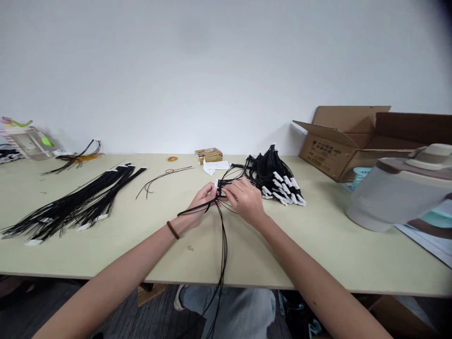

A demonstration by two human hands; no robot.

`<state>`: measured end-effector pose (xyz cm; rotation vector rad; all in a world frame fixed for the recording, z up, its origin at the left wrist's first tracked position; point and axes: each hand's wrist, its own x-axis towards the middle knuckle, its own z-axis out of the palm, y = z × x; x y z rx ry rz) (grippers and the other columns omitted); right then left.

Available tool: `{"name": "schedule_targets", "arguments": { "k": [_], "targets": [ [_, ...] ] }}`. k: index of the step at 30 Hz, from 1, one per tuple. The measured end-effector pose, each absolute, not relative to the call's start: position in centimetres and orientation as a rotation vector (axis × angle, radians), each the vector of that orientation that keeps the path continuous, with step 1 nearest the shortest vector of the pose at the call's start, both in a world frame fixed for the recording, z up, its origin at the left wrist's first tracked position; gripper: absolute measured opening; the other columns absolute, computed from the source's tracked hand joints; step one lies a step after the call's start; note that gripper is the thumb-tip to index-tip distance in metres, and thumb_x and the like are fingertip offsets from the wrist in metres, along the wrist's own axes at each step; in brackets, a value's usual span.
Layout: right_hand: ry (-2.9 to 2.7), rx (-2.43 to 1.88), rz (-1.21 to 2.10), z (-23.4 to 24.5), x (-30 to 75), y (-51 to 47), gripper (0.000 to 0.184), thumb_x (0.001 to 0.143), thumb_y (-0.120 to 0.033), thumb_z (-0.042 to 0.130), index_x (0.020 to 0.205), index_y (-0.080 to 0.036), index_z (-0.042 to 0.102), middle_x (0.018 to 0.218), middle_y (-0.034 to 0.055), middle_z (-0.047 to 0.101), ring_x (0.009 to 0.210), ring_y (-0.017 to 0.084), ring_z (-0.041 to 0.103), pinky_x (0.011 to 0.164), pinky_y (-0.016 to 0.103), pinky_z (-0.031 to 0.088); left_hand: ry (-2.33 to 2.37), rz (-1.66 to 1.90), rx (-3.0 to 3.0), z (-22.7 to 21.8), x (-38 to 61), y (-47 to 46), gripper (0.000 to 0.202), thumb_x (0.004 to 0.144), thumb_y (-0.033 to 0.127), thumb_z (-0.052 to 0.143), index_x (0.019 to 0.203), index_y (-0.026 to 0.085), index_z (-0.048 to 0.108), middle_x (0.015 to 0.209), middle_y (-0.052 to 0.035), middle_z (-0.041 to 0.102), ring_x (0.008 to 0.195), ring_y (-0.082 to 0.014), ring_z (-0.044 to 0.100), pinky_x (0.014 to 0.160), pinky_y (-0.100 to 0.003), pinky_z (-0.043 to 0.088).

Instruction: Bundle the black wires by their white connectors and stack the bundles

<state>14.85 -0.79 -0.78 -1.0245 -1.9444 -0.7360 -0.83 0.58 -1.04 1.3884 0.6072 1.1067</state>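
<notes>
Both hands meet over the middle of the table, closed on one black wire harness. Its loose wires hang down past the table's front edge. My left hand pinches the harness close to a white connector. The fingers of my right hand are pressed together on the black wires just right of that connector; the fingertips are partly hidden. Right behind my right hand lies a heap of bundled black harnesses with many white connectors facing the front.
Long black wire bundles lie at the left. Loose wires, a yellow ring, a small gold box and white paper are at the back. An open cardboard box and a large translucent jug stand right.
</notes>
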Motion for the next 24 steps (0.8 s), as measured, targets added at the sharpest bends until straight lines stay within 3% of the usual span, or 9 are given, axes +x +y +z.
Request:
{"name": "schedule_targets", "arguments": {
  "k": [3, 7, 12, 15, 21, 24],
  "targets": [
    [-1.855, -1.110, -0.824, -0.2, 16.0, -0.6, 0.009, 0.084, -0.022, 0.048, 0.082, -0.019, 0.057, 0.076, 0.0041, 0.057, 0.075, 0.018, 0.043, 0.064, 0.028, 0.033, 0.553, 1.060, 1.219, -0.7, -1.2, 0.7, 0.016, 0.080, 0.033, 0.054, 0.083, 0.018, 0.049, 0.090, -0.0017, 0.057, 0.070, -0.0117, 0.056, 0.064, -0.025, 0.040],
    [-1.686, -1.253, -0.838, 0.4, 17.8, -0.2, 0.008, 0.081, -0.019, 0.049, 0.088, -0.019, 0.053, 0.081, 0.0060, 0.055, 0.077, 0.020, 0.042, 0.061, 0.028, 0.033, 0.577, 0.982, 1.105, -0.2, -2.1, 1.2, 0.014, 0.079, 0.027, 0.056, 0.087, 0.016, 0.052, 0.106, -0.0090, 0.059, 0.081, -0.0187, 0.063, 0.071, -0.031, 0.045],
    [-1.632, -1.269, -0.903, 0.2, 19.0, 0.3, 0.008, 0.078, -0.020, 0.053, 0.086, -0.019, 0.053, 0.077, 0.0050, 0.055, 0.074, 0.020, 0.042, 0.060, 0.029, 0.032, 0.614, 0.814, 1.067, 0.2, -2.5, 1.3, 0.010, 0.080, 0.023, 0.054, 0.086, 0.015, 0.051, 0.106, -0.0108, 0.061, 0.077, -0.0223, 0.066, 0.071, -0.036, 0.049],
    [-1.611, -1.260, -0.963, 0.3, 19.1, 0.2, 0.009, 0.080, -0.023, 0.053, 0.086, -0.018, 0.055, 0.078, 0.0058, 0.056, 0.075, 0.020, 0.043, 0.060, 0.029, 0.033, 0.599, 0.818, 1.014, 0.3, -2.4, 1.2, 0.006, 0.081, 0.019, 0.050, 0.085, 0.014, 0.051, 0.107, -0.0126, 0.061, 0.079, -0.0225, 0.066, 0.069, -0.034, 0.050],
    [-1.709, -0.932, -1.237, 0.6, 17.1, -1.0, 0.022, 0.082, -0.025, 0.054, 0.103, -0.019, 0.056, 0.092, 0.0063, 0.062, 0.087, 0.018, 0.047, 0.077, 0.031, 0.034, 0.563, 0.896, 0.865, 0.0, -2.2, 1.5, 0.010, 0.083, 0.016, 0.046, 0.084, 0.013, 0.055, 0.093, -0.0121, 0.065, 0.080, -0.0216, 0.065, 0.078, -0.037, 0.049],
    [-1.844, -0.708, -1.326, 0.1, 15.6, -1.6, 0.016, 0.083, -0.020, 0.054, 0.097, -0.024, 0.059, 0.095, 0.0016, 0.064, 0.091, 0.014, 0.047, 0.084, 0.030, 0.032, 0.501, 0.897, 0.829, -0.1, -2.1, 1.6, 0.014, 0.084, 0.015, 0.043, 0.082, 0.012, 0.057, 0.084, -0.0097, 0.067, 0.075, -0.0181, 0.064, 0.082, -0.039, 0.047]
  ]
}}
